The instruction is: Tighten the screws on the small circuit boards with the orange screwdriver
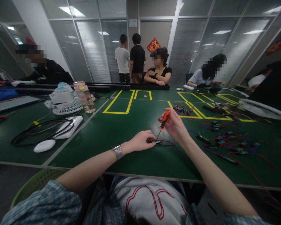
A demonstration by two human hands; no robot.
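Observation:
My right hand (175,125) grips an orange-handled screwdriver (164,121), its tip pointing down at a small wired part (157,142) on the green table (121,134). My left hand (140,141), with a metal watch on the wrist, is closed on that part and pins it to the table. Red and blue wires trail from the part to the right.
A heap of red and blue wired parts (227,140) lies to the right. On the left are a white mouse (44,145), black cables (42,128), a small fan (64,100) and a bottle (85,97). Several people sit or stand across the table. A green basket (35,184) is by my knee.

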